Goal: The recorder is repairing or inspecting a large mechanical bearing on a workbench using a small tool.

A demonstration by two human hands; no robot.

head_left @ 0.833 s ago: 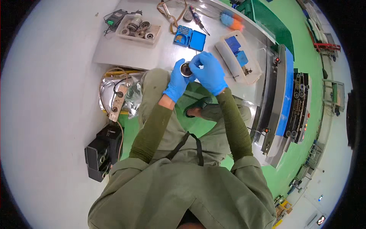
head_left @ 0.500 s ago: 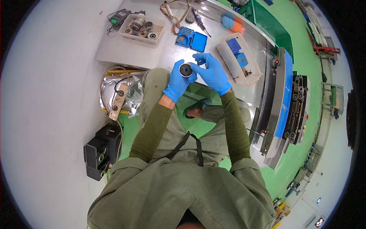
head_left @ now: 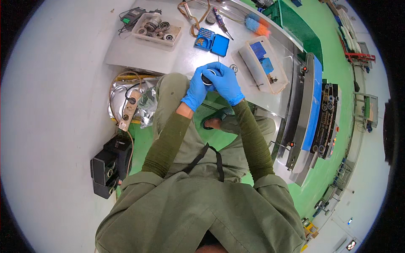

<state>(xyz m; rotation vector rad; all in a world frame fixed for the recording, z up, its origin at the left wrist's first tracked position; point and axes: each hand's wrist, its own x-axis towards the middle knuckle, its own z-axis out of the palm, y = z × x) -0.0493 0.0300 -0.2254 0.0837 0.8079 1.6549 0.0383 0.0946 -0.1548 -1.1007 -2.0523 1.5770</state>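
Note:
My left hand (head_left: 195,91), in a blue glove, is wrapped around a small round metal roller (head_left: 208,77) with a dark centre. From the other side my right hand (head_left: 228,85), gloved alike, closes over it, its thumb and fingers on the roller's rim. Both hands meet just beyond my knees, at the near edge of the metal table (head_left: 185,59). A small ring-shaped part (head_left: 234,68) lies on the table close to my right hand. Gloved fingers hide much of the roller.
Bearings fill a clear plastic tub (head_left: 175,45) at the table's left. An opened blue bit case (head_left: 219,45) lies nearby, with a screwdriver (head_left: 222,23) behind it. To the right stands a white bin (head_left: 249,69). A power strip (head_left: 129,110) hangs at lower left.
My right hand has moved left and closed around the roller, which has tilted and is more covered. The small ring-shaped part beside my right hand has come into view.

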